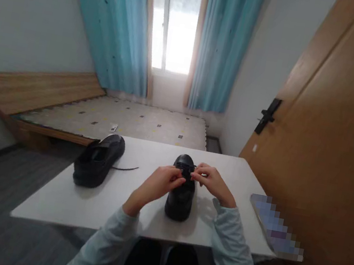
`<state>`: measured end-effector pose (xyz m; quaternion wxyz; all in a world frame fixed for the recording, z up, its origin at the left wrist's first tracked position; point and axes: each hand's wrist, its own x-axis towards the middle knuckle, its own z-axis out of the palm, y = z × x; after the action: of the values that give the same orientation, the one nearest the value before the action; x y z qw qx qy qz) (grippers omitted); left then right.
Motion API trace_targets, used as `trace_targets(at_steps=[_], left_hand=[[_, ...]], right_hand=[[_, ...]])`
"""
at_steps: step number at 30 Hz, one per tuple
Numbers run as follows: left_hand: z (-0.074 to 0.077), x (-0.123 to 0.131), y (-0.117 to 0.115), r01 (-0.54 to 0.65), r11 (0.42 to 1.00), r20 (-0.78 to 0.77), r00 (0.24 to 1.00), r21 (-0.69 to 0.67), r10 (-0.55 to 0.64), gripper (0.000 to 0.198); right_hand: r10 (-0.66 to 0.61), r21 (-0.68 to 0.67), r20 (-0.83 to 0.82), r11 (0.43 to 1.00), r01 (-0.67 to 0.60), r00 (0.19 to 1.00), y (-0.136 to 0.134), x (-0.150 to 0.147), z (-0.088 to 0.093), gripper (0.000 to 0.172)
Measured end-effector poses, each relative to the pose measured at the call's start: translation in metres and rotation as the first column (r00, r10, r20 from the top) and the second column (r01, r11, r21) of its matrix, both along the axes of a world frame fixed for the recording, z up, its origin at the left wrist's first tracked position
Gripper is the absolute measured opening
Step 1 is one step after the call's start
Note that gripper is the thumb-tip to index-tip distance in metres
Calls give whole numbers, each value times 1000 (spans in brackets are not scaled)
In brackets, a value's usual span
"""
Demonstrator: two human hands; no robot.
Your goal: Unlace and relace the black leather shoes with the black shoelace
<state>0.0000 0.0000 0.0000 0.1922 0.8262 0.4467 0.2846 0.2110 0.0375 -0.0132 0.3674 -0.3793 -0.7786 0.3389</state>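
Currently in hand: middle shoe [180, 199], black, standing on its sole at the centre of the worktop [58, 203], its length running away from me.
Left hand [161, 183]: fingers curled in, tips pinched onto the lacing on the far half of the middle shoe, wrist off the shoe's left side.
Right hand [212, 183]: same closed pinch on the lacing, tips meeting those of my left hand, palm off the shoe's right side.
Lacing detail: too small and dark for me to tell single strands apart.
Second shoe [98, 162]: black, on the left part of the worktop at a slant, well apart from both hands.
Loose lace [125, 169]: trails from the second shoe across the white top.
Blurred flat item [275, 227]: at the worktop's right edge, well to the right of my right hand.
Beyond the worktop: bed [121, 118] with a patterned mattress, and blue curtains [113, 25] either side of a bright window [177, 23].
Right side: wooden door [334, 133].
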Motion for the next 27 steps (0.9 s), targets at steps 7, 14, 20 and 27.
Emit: trace_targets(at_steps=[7,14,20,27], left_hand=[[13,10,8,-1,1000,211,977,31,-6,23],[7,1,28,98,990,466,884,-105,-38,29],[-3,-3,35,177,951,689,723,-253,49,35],[-3,-2,41,175,963,663,748,-206,5,34]], right_hand=[[-29,16,-244,999,34,969,-7,-11,13,29],[-56,-97,-459,995,13,887,-3,-17,12,29],[-115,-257,-661,963,-80,742,1,-24,5,30],[-154,-298,-710,950,-94,688,3,-27,5,23]])
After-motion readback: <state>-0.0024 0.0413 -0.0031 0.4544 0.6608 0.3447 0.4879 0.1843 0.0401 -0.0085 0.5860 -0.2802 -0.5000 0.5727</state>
